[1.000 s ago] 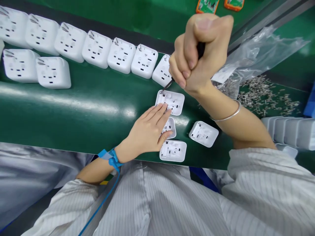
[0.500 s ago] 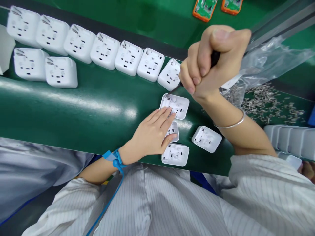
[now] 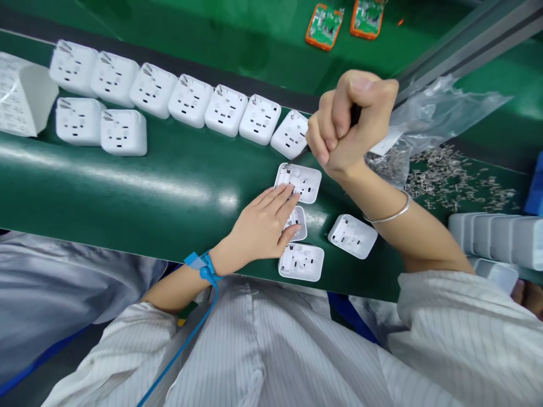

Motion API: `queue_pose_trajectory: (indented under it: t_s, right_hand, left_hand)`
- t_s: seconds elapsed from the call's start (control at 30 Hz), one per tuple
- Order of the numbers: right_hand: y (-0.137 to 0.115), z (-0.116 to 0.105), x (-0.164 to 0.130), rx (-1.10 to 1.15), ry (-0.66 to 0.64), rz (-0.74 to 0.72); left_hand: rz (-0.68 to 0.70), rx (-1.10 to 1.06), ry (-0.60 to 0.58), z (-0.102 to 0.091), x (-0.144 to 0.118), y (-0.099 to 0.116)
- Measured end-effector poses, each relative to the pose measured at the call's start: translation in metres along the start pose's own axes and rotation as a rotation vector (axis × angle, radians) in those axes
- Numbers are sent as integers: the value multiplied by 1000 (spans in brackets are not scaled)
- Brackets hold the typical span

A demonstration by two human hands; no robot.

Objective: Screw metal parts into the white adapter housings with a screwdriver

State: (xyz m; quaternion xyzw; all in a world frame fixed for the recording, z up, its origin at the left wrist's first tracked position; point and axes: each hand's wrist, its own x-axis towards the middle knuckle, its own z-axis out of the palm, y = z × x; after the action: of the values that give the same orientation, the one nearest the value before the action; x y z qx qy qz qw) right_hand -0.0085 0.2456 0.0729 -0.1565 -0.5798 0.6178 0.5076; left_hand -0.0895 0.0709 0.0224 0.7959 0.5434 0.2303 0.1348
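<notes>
My left hand (image 3: 258,229) lies flat with fingers stretched out, its fingertips resting on a white plastic plug-adapter shell (image 3: 307,183) that lies open side up. My right hand (image 3: 354,121) is a fist around a black-handled screwdriver (image 3: 355,113). Its thin shaft slants down to the upper left corner of that shell; the tip is hard to make out. Under my left thumb a second shell (image 3: 300,220) is partly covered. Below it lies another open shell (image 3: 301,263), and one more shell (image 3: 353,236) sits to the right.
Closed white adapters with prongs (image 3: 153,90) stand in a row at the back left. Loose small metal parts (image 3: 453,175) lie at right beside a clear plastic bag (image 3: 441,124). White shells (image 3: 496,237) are stacked at far right, near another person's hand (image 3: 528,297). Orange-framed circuit boards (image 3: 324,27) lie behind.
The view has shifted slightly, so the back row appears further right. Both hands keep their places at the same shell: the left flat on it, the right gripping the screwdriver.
</notes>
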Motion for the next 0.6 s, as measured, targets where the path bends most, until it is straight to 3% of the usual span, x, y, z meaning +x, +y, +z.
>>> queue_pose_trajectory:
  t_s: [0.17,0.33,0.47,0.6]
  right_hand:
    - [9,-12,5,-116,-14,-22]
    - [10,4,-3,-90,-15,-24]
    - [15,15,-13,-6,-150,-51]
    - [24,16,-22,-150,-222,-130]
  left_hand:
    - [-22,-12,3,0,1,0]
    - [-6,-20,-5,0,0,0]
    - [-20,5,-2,3,0,0]
    - [-80,67,-10,4,11,3]
